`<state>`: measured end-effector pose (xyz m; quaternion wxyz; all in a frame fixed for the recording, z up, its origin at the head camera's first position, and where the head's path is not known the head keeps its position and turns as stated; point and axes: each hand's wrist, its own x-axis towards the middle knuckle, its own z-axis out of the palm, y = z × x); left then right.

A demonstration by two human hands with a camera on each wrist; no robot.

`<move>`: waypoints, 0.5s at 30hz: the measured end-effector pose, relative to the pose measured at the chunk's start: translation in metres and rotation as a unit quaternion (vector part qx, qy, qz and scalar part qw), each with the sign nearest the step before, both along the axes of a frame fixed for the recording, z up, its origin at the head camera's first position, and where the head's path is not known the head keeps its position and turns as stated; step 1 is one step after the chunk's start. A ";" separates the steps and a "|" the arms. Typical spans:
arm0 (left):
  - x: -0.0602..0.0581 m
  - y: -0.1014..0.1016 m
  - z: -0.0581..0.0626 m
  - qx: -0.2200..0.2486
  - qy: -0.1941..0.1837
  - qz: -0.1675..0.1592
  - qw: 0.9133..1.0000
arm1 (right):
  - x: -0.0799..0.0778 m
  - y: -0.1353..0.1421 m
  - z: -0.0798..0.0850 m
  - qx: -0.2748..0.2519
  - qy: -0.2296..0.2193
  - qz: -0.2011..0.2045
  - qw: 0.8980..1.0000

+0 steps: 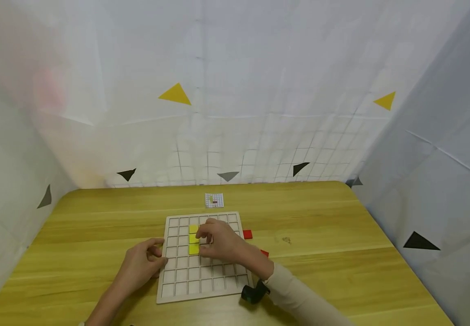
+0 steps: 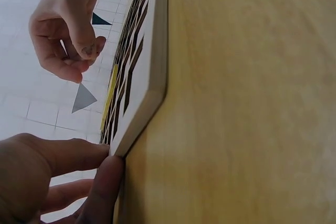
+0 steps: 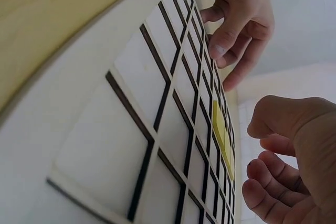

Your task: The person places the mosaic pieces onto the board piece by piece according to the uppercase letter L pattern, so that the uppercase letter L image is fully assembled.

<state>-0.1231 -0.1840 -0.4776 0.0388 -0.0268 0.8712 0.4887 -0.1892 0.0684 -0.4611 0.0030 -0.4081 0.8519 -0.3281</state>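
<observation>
A pale wooden grid board [image 1: 182,275] lies flat on the table. Three yellow square tiles [image 1: 194,249] sit in one column of its cells, and they show edge-on as a yellow strip [image 3: 219,124] in the right wrist view. My left hand [image 1: 139,265] rests against the board's left edge, thumb and index fingertips touching the rim. Just right of the tiles, my right hand [image 1: 223,242] hovers over the board with bent, parted fingers. Nothing shows between those fingers [image 3: 273,174] in the right wrist view.
A small printed grid card [image 1: 214,200] lies beyond the board. Red tiles [image 1: 247,234] lie along its right side, partly hidden by the right arm. A black device [image 1: 253,293] sits by the right wrist. White sheets [image 1: 235,68] hang behind the wooden table [image 1: 320,217].
</observation>
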 end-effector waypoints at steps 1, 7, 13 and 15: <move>0.000 0.000 0.000 0.001 0.000 0.000 1.000 | 0.000 0.001 0.001 0.003 -0.002 -0.002 1.000; 0.000 0.000 0.001 -0.001 0.002 -0.002 1.000 | -0.002 0.012 0.005 0.012 -0.013 -0.023 1.000; 0.000 0.000 0.001 0.000 0.000 -0.002 1.000 | -0.002 0.024 0.009 0.005 -0.013 -0.032 0.999; 0.000 0.000 0.001 0.000 -0.001 -0.002 1.000 | -0.002 0.028 0.011 0.004 -0.017 -0.033 0.999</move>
